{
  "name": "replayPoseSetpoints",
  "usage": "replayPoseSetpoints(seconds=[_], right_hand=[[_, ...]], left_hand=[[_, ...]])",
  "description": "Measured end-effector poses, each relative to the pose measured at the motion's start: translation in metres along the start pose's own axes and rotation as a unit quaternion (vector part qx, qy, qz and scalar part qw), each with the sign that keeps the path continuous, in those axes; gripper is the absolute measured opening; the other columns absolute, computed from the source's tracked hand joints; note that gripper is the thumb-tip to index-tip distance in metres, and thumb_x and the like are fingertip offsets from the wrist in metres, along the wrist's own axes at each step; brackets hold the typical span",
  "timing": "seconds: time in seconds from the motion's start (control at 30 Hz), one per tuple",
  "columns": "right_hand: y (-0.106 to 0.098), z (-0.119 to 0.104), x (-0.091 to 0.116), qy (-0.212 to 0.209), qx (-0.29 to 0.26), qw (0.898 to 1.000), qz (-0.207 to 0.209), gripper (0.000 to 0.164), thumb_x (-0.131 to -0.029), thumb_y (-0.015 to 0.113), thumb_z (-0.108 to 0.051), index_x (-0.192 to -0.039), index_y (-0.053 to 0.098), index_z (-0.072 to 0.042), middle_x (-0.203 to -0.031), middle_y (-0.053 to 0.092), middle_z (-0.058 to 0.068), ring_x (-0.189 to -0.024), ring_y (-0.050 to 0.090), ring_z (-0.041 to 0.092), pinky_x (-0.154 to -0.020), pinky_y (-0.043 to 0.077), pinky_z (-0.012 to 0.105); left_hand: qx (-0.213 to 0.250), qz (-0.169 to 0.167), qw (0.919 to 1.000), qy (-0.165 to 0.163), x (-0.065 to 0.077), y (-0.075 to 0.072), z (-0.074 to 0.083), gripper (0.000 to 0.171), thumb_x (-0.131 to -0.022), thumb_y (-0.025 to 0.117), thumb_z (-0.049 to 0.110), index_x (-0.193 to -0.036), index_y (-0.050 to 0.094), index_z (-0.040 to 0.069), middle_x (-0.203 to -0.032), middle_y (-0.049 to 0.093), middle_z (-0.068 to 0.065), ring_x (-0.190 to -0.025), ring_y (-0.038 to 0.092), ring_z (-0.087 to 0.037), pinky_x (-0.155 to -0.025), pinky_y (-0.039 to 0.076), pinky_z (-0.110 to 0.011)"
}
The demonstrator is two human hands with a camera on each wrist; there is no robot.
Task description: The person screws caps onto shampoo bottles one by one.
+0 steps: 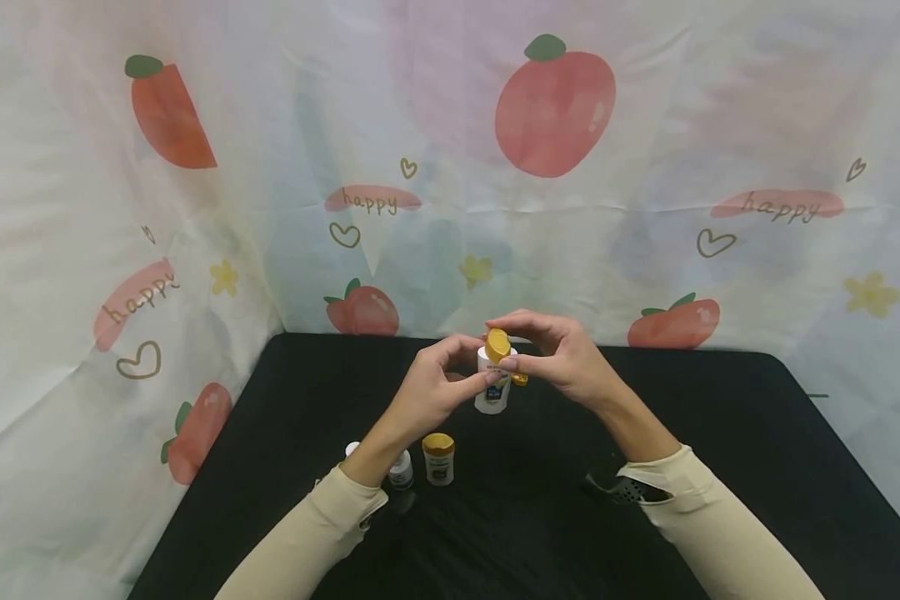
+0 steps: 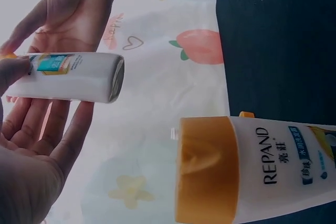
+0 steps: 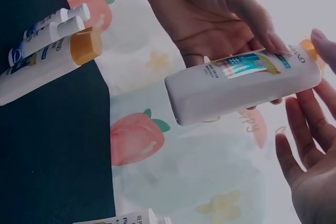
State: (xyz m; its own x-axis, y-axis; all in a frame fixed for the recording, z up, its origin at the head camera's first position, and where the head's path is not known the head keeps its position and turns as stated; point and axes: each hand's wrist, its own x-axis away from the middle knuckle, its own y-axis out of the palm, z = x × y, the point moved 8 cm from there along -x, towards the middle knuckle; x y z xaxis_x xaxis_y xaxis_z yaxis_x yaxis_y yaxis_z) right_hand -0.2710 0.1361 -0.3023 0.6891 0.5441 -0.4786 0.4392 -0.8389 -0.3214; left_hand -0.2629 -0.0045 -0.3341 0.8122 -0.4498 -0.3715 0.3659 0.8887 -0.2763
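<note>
My left hand (image 1: 438, 385) holds a white shampoo bottle (image 1: 492, 390) upright above the black table, its thumb across the front and fingers behind. A teal and gold label (image 3: 252, 65) marks the bottle. My right hand (image 1: 566, 360) pinches a gold cap (image 1: 498, 344) at the bottle's top; thumb and fingertips hide part of it, and it looks tilted in the head view. Beneath the left wrist stands a similar bottle (image 2: 278, 169), gold-capped and labelled REPAND. Just behind the right thumb shows another small gold piece (image 1: 520, 379).
Two slim white bottles (image 3: 52, 34) stand beside the gold-capped one, partly hidden by the left forearm in the head view. A further bottle (image 3: 118, 219) with a bare white neck enters the right wrist view. Fruit-printed cloth (image 1: 450, 242) hangs behind the table (image 1: 540, 533).
</note>
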Motion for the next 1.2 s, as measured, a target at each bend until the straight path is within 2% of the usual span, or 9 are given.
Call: replayPoseSetpoints(seconds=[0.2,0.4,0.67,1.0,1.2], right_hand=[[-0.0012,0.0066,-0.0002,0.023,-0.036,0.999,-0.014,0.043,-0.088,0.062,0.005,-0.131,0.054,0.002,-0.127,0.059,0.013,-0.123,0.054,0.031,-0.096,0.049,0.035],[-0.0013,0.0051,-0.0007,0.023,-0.037,0.999,-0.015,0.041,-0.089,0.064,0.003,-0.129,0.055,0.002,-0.125,0.061,0.012,-0.124,0.053,0.03,-0.099,0.047,0.036],[-0.0029,0.0044,-0.0002,0.032,-0.036,0.999,0.004,0.039,-0.087,0.067,0.003,-0.124,0.059,-0.001,-0.121,0.061,0.01,-0.123,0.053,0.028,-0.099,0.047,0.037],[-0.003,0.0043,0.0001,0.038,-0.034,0.998,0.031,0.036,-0.084,0.07,0.003,-0.118,0.059,-0.002,-0.116,0.058,0.012,-0.119,0.055,0.028,-0.099,0.046,0.035],[-0.0014,0.0025,-0.0011,0.038,-0.034,0.998,0.039,0.035,-0.083,0.071,0.003,-0.115,0.058,-0.002,-0.113,0.056,0.013,-0.115,0.055,0.03,-0.098,0.046,0.037]], left_hand=[[-0.013,0.016,0.9996,0.017,-0.0007,-0.0033,0.0021,0.03,-0.087,0.072,0.027,-0.114,0.063,0.017,-0.101,0.065,0.001,-0.093,0.064,-0.012,-0.075,0.057,-0.03],[-0.021,0.025,0.9994,0.013,-0.0007,-0.0048,0.0013,0.027,-0.086,0.072,0.024,-0.11,0.063,0.016,-0.101,0.065,0.0,-0.094,0.064,-0.012,-0.076,0.056,-0.028],[-0.022,0.024,0.9995,0.004,-0.0008,-0.004,-0.0001,0.027,-0.086,0.073,0.018,-0.111,0.063,0.015,-0.103,0.065,-0.001,-0.096,0.064,-0.013,-0.077,0.056,-0.028],[-0.021,0.033,0.9985,0.037,-0.0006,-0.0035,0.0043,0.025,-0.087,0.072,0.023,-0.11,0.064,0.016,-0.1,0.066,0.001,-0.094,0.065,-0.011,-0.075,0.057,-0.028],[-0.025,0.04,0.9981,0.04,-0.0009,-0.0038,0.005,0.026,-0.087,0.072,0.023,-0.112,0.064,0.016,-0.098,0.066,0.001,-0.092,0.065,-0.011,-0.073,0.057,-0.028]])
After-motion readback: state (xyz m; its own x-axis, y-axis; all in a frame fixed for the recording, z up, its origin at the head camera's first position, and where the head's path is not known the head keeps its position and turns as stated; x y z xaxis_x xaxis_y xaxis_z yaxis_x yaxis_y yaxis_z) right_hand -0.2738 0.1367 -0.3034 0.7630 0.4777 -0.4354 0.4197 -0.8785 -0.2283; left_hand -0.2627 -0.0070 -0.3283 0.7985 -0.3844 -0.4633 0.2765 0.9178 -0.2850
